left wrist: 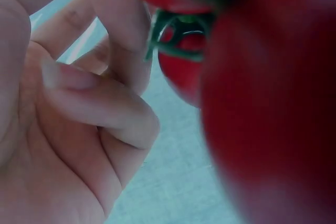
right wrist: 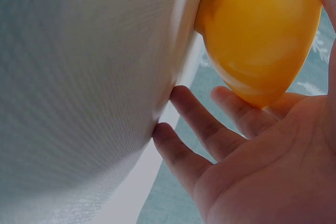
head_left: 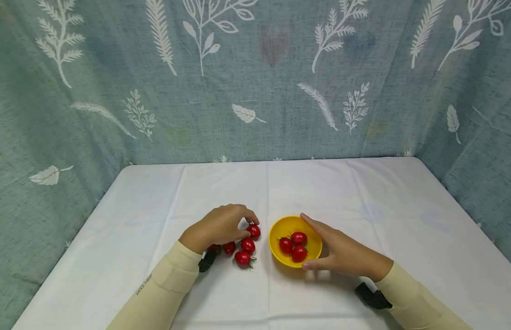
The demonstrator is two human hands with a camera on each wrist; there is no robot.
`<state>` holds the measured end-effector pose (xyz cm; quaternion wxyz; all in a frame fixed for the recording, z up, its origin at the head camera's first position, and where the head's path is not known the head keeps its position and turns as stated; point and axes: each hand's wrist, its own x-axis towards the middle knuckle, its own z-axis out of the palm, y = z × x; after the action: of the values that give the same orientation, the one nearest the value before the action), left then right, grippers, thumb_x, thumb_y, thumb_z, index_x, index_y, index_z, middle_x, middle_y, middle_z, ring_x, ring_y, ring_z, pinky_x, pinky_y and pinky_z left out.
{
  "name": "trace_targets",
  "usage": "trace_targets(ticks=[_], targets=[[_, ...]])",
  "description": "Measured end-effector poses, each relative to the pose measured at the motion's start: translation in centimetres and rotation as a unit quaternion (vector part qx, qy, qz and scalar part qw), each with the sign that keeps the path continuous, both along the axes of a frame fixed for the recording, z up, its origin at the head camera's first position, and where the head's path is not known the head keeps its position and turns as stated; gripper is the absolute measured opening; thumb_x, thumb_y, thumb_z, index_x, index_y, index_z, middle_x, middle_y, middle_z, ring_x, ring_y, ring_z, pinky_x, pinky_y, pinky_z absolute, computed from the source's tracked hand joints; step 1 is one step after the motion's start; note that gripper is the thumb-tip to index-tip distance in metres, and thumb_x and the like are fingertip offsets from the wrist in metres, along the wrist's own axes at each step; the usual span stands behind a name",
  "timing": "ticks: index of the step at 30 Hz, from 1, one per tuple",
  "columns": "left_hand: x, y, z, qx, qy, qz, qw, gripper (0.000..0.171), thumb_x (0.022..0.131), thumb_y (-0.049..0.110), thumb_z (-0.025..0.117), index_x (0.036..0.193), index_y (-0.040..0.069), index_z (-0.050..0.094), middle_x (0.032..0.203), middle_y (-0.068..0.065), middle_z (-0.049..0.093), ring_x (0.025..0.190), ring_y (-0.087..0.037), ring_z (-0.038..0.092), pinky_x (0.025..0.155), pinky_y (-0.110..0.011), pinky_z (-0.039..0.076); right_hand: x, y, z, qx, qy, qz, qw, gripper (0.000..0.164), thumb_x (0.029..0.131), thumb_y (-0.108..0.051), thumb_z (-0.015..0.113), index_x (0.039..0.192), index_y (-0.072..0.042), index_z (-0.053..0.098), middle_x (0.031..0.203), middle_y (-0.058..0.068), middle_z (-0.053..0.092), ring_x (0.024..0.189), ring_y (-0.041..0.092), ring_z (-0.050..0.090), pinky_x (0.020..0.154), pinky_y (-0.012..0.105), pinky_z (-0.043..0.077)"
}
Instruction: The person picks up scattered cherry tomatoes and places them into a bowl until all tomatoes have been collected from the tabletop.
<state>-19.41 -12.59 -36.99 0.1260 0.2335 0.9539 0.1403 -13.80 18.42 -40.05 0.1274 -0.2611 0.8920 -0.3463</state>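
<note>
The farthest red tomato of the loose group on the white-covered counter is reached by the curled thumb and forefinger of the left hand, though whether it is actually gripped cannot be told. To its right, the yellow bowl is held at its side between the right hand's thumb and fingers, and three tomatoes are contained in it.

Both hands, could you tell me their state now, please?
Left hand: at a tomato; grip cannot be told.
Right hand: holding the yellow bowl.
</note>
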Motion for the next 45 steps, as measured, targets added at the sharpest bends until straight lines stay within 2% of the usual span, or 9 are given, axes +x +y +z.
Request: trace_targets(ticks=[11, 17, 24, 30, 45], targets=[[-0.2, 0.2, -0.6, 0.004, 0.005, 0.001, 1.0000, 0.032, 0.084, 0.026, 0.081, 0.115, 0.030, 0.073, 0.116, 0.009, 0.069, 0.103, -0.015, 0.060, 0.096, -0.040, 0.052, 0.0, 0.0, 0.1, 0.000, 0.002, 0.001, 1.000, 0.111, 0.078, -0.060, 0.077, 0.161, -0.015, 0.018, 0.164, 0.005, 0.029, 0.150, 0.032, 0.031, 0.118, 0.054, 0.029], [0.0, 0.3, -0.5, 0.005, 0.016, -0.004, 0.9999, 0.031, 0.084, 0.029, 0.081, 0.114, 0.028, 0.072, 0.120, 0.007, 0.069, 0.109, -0.017, 0.062, 0.100, -0.042, 0.051, 0.0, 0.0, 0.1, 0.000, -0.001, -0.002, 1.000, 0.111, 0.078, -0.060, 0.077, 0.161, -0.015, 0.019, 0.164, 0.005, 0.030, 0.150, 0.032, 0.031, 0.118, 0.054, 0.029], [-0.1, 0.3, -0.5, 0.014, 0.014, -0.011, 0.9997, 0.025, 0.085, 0.032, 0.080, 0.108, 0.028, 0.071, 0.111, 0.012, 0.071, 0.094, -0.013, 0.060, 0.091, -0.040, 0.052, -0.1, 0.0, 0.0, 0.001, -0.001, -0.002, 1.000, 0.111, 0.078, -0.061, 0.077, 0.161, -0.016, 0.019, 0.164, 0.005, 0.030, 0.150, 0.032, 0.032, 0.118, 0.054, 0.029], [-0.2, 0.4, -0.7, 0.018, 0.028, -0.005, 0.9994, 0.025, 0.086, 0.035, 0.078, 0.109, 0.028, 0.071, 0.106, 0.014, 0.071, 0.090, -0.011, 0.060, 0.085, -0.036, 0.052, -0.1, 0.0, 0.1, 0.000, -0.004, -0.002, 1.000, 0.111, 0.078, -0.060, 0.077, 0.161, -0.016, 0.018, 0.164, 0.005, 0.029, 0.150, 0.031, 0.031, 0.118, 0.053, 0.029], [0.2, 0.9, 0.8, 0.050, 0.076, -0.008, 0.9958, 0.026, 0.086, 0.035, 0.078, 0.109, 0.026, 0.069, 0.093, 0.016, 0.070, 0.076, -0.008, 0.056, 0.074, -0.031, 0.049, -0.1, -0.1, 0.0, 0.000, -0.005, -0.003, 1.000, 0.111, 0.078, -0.061, 0.077, 0.161, -0.016, 0.018, 0.163, 0.005, 0.030, 0.150, 0.031, 0.032, 0.118, 0.054, 0.029]])
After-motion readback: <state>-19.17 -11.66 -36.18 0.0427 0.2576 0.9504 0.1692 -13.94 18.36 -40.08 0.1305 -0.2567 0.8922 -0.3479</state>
